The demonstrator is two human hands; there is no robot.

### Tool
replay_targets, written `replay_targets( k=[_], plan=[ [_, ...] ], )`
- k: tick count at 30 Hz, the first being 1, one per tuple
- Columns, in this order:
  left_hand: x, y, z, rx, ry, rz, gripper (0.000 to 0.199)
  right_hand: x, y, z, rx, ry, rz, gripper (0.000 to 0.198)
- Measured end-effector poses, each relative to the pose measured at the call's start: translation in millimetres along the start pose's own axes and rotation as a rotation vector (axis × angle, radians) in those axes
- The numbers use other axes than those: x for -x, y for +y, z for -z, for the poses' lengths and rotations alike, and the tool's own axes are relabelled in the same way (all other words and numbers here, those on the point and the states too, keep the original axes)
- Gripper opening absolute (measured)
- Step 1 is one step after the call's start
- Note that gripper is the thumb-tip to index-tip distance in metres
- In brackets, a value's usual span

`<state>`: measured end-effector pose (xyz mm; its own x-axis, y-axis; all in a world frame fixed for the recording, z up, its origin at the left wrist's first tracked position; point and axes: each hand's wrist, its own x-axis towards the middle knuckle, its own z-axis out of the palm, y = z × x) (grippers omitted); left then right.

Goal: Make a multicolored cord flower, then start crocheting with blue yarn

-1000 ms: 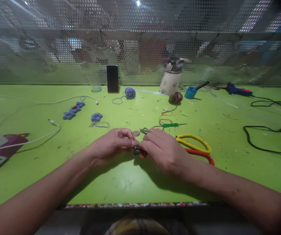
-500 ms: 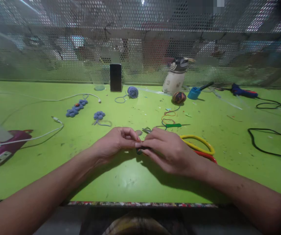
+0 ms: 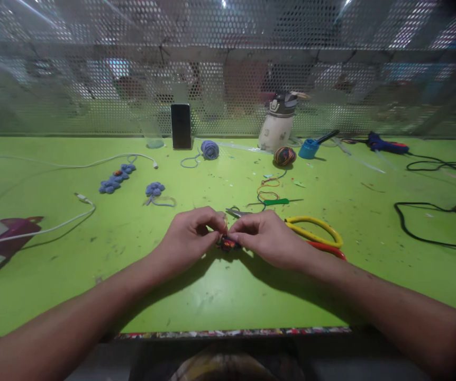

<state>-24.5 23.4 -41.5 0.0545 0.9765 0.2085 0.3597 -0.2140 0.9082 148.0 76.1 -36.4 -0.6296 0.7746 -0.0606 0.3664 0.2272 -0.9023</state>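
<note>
Between the fingertips of both hands is a small dark multicoloured crochet piece (image 3: 228, 244) with orange and red strands. My left hand (image 3: 194, 232) pinches its left side, and my right hand (image 3: 271, 236) pinches it from the right. Part of the piece is hidden by the fingers. Just behind the hands lie scissors with a yellow and a red handle loop (image 3: 315, 233). Farther back rests a green-handled crochet hook (image 3: 276, 201), with a loose multicoloured thread (image 3: 268, 185) trailing from a dark multicoloured yarn ball (image 3: 284, 156).
Blue crocheted flowers (image 3: 117, 179) and a single one (image 3: 155, 189) lie left. Along the back stand a phone (image 3: 181, 127), a blue yarn ball (image 3: 210, 150), a bottle (image 3: 276, 127) and a blue pot (image 3: 308, 149). A glue gun (image 3: 386, 144) lies right, a purple power strip (image 3: 9, 241) left.
The fingers have shifted, and the crochet piece now shows its orange and red strands below the fingertips. My right hand has changed from covering it to a fingertip pinch.
</note>
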Motion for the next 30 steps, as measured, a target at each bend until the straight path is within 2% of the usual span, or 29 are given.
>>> replay_targets(
  k=[3,9,17,20,23,26,30],
  plan=[
    [0.8,-2.0,-0.2,-0.093,0.021,-0.098,0.01,0.1,0.5,0.2,-0.058,0.005,-0.039,0.01],
    [0.9,-0.8,-1.4,-0.123,0.046,-0.168,0.009,-1.9,0.1,1.1,-0.225,-0.029,-0.042,0.012],
    [4.1,3.1,-3.4,-0.182,0.062,-0.288,0.018,-1.8,0.8,2.0,-0.256,-0.047,-0.058,0.004],
    [5.4,5.2,-3.8,-0.169,0.069,-0.311,0.02,-1.2,-0.4,3.8,-0.318,-0.081,-0.073,0.003],
    [5.4,7.8,-2.8,-0.158,0.063,-0.322,0.019,0.0,-2.6,5.3,-0.29,-0.095,-0.051,0.003],
    [4.3,9.3,-0.8,-0.114,0.046,-0.277,0.02,3.2,-5.5,4.4,-0.136,-0.051,0.057,0.006],
    [2.6,8.7,1.3,-0.011,0.042,-0.151,0.016,9.1,-5.4,0.3,0.381,0.131,0.444,0.015]
  ],
)
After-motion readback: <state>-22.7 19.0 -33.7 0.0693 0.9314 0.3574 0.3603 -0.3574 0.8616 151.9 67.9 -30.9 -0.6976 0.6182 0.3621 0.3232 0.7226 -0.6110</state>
